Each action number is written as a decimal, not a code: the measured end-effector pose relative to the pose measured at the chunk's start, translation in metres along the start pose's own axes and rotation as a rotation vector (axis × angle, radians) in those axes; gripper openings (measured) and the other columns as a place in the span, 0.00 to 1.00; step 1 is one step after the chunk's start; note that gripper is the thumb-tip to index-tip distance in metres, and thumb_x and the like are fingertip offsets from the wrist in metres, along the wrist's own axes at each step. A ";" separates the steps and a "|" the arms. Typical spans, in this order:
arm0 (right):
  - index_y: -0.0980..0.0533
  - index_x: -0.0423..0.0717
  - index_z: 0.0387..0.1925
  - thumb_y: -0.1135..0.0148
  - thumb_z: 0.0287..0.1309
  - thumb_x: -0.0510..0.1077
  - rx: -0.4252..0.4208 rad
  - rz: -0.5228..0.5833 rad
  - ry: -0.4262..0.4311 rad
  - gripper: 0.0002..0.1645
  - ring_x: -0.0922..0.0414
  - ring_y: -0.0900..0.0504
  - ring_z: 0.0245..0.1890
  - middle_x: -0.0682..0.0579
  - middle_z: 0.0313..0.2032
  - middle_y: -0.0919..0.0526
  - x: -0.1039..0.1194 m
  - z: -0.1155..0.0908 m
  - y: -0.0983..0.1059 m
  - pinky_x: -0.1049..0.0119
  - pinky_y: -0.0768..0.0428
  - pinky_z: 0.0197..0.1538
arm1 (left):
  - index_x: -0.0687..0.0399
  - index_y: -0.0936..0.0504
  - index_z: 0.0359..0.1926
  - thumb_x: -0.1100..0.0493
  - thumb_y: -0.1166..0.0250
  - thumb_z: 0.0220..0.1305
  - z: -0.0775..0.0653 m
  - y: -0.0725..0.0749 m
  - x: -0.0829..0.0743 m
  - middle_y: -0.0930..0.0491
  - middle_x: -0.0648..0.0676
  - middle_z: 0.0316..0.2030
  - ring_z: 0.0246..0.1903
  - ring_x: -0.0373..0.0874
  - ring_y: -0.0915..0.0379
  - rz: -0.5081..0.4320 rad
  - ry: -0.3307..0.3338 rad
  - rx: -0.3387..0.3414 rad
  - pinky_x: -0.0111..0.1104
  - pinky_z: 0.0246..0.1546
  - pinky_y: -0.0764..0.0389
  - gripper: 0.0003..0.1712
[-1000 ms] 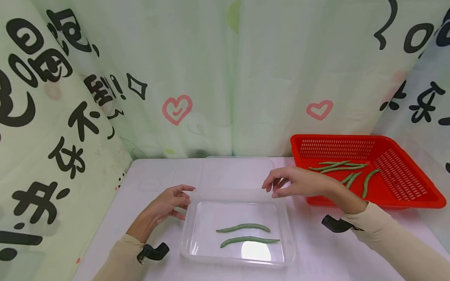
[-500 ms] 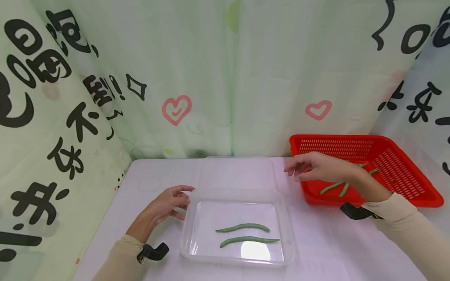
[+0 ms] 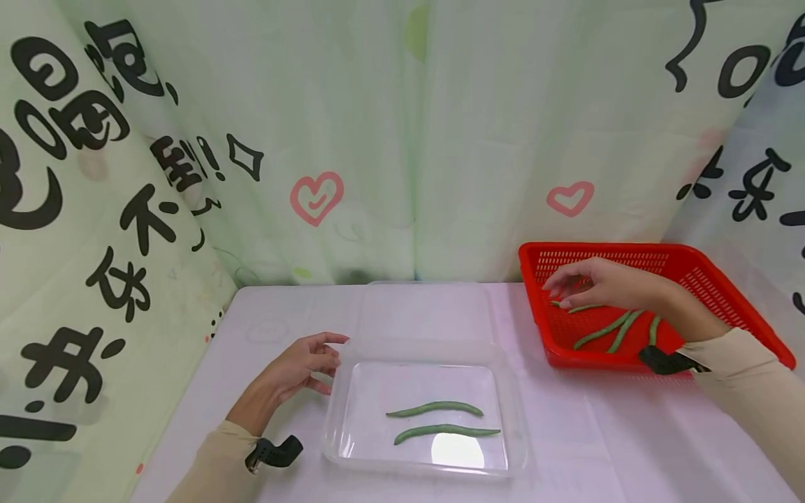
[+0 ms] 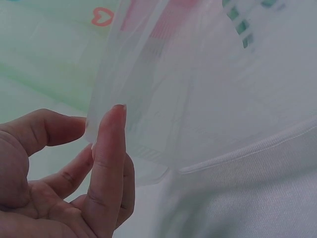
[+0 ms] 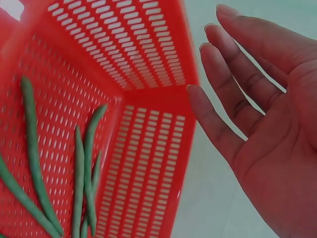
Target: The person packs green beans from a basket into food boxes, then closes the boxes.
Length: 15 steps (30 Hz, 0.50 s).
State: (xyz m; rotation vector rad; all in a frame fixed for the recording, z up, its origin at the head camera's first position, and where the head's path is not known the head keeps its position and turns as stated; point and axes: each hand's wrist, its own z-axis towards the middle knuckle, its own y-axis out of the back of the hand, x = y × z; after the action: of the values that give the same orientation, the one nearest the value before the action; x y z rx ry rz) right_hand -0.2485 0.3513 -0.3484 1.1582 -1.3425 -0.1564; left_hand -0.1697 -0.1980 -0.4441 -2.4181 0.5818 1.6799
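A clear plastic container (image 3: 424,469) stands on the table, its base holding two green beans (image 3: 446,429) lying side by side. My left hand (image 3: 306,363) is at its far left corner. Its fingertips touch the container's wall (image 4: 148,99) in the left wrist view, fingers loosely bent. My right hand (image 3: 604,283) hovers over the red basket (image 3: 736,293) with slightly bent fingers and nothing in them. In the right wrist view, that hand (image 5: 277,114) appears beside the basket's rim, apart from the green beans (image 5: 34,153) inside. The hand partly hides the beans in the head view.
A flat clear lid (image 3: 428,307) lies behind the container. The white-covered table (image 3: 289,307) ends at a printed curtain (image 3: 440,140) at the back, with more curtain at both sides. The basket stands at the table's right back.
My right hand has moved right, from above the container's far right corner to over the red basket. The left hand, the container and its two beans have stayed put.
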 end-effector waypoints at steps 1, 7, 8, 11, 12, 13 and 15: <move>0.20 0.46 0.58 0.26 0.58 0.49 0.000 -0.005 -0.002 0.27 0.53 0.17 0.48 0.48 0.50 0.16 -0.003 0.000 0.002 0.66 0.14 0.47 | 0.63 0.31 0.70 0.66 0.40 0.69 0.000 0.000 0.000 0.26 0.54 0.39 0.41 0.54 0.23 0.001 0.001 -0.002 0.39 0.30 0.13 0.29; 0.21 0.49 0.58 0.26 0.58 0.49 0.000 -0.040 -0.024 0.27 0.51 0.19 0.51 0.45 0.53 0.17 -0.020 0.001 0.010 0.64 0.14 0.47 | 0.61 0.30 0.69 0.66 0.38 0.68 0.001 0.001 0.002 0.26 0.54 0.39 0.40 0.53 0.23 -0.006 0.003 -0.008 0.38 0.30 0.13 0.30; 0.21 0.48 0.59 0.27 0.58 0.48 0.001 -0.053 -0.028 0.27 0.50 0.19 0.52 0.45 0.54 0.17 -0.024 0.002 0.012 0.65 0.14 0.46 | 0.61 0.30 0.69 0.66 0.38 0.68 0.001 0.001 0.002 0.26 0.54 0.39 0.40 0.52 0.23 -0.007 0.002 -0.008 0.38 0.30 0.13 0.29; 0.22 0.46 0.60 0.26 0.58 0.46 0.006 -0.062 -0.058 0.28 0.47 0.21 0.55 0.44 0.55 0.18 -0.034 0.003 0.014 0.63 0.13 0.46 | 0.62 0.30 0.69 0.66 0.38 0.68 0.001 0.000 0.002 0.26 0.54 0.39 0.40 0.53 0.23 -0.010 0.001 -0.009 0.38 0.29 0.13 0.29; 0.22 0.46 0.60 0.27 0.58 0.45 0.008 -0.060 -0.065 0.28 0.45 0.22 0.56 0.43 0.56 0.18 -0.037 0.004 0.015 0.62 0.13 0.46 | 0.62 0.30 0.69 0.66 0.38 0.68 0.001 0.000 0.002 0.26 0.54 0.39 0.40 0.53 0.22 -0.010 0.001 -0.011 0.38 0.29 0.13 0.29; 0.22 0.45 0.61 0.27 0.58 0.45 0.012 -0.062 -0.065 0.29 0.44 0.22 0.57 0.43 0.57 0.19 -0.041 0.005 0.016 0.62 0.13 0.46 | 0.62 0.30 0.69 0.66 0.38 0.68 0.002 0.000 0.002 0.26 0.54 0.39 0.40 0.53 0.23 -0.010 0.001 -0.012 0.38 0.29 0.13 0.29; 0.23 0.45 0.62 0.27 0.58 0.44 0.015 -0.047 -0.078 0.30 0.42 0.24 0.59 0.42 0.58 0.20 -0.049 0.006 0.017 0.60 0.13 0.46 | 0.62 0.30 0.69 0.66 0.38 0.68 0.002 0.001 0.002 0.26 0.54 0.39 0.40 0.53 0.23 -0.010 0.002 -0.013 0.38 0.29 0.13 0.29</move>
State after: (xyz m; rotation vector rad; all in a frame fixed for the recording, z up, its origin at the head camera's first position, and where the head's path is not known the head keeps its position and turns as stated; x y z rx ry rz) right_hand -0.2769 0.3889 -0.3702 1.2067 -1.3876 -0.2278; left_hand -0.1708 -0.1983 -0.4462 -2.4278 0.5604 1.6824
